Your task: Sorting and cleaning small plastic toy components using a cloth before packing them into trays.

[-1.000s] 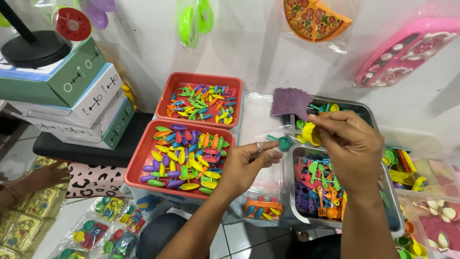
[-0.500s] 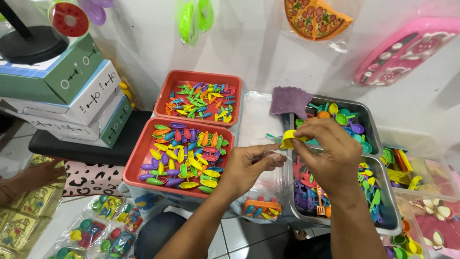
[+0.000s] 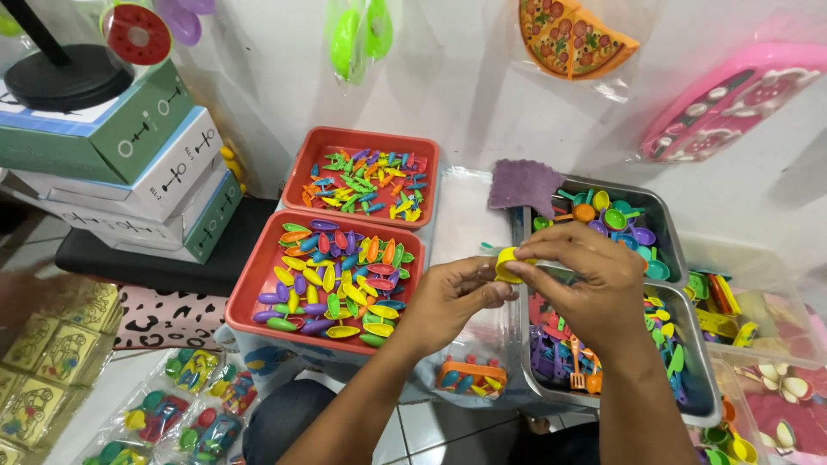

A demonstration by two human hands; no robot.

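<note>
Bagged toys point(image 3: 185, 413) lie nearest, partly cut off at the bottom edge. Above them, the left hand point(image 3: 452, 297) and right hand point(image 3: 590, 284) both pinch a small yellow cup point(image 3: 508, 263), mostly hidden by fingers, over a clear bag point(image 3: 482, 344) between the red tray point(image 3: 332, 280) and the grey tray point(image 3: 680, 362). A farther red tray point(image 3: 366, 176) holds tiny pieces too small to identify.

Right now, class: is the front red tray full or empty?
Full. The front red tray is covered nearly edge to edge with small coloured plastic spoons, and little bare tray floor shows.
</note>
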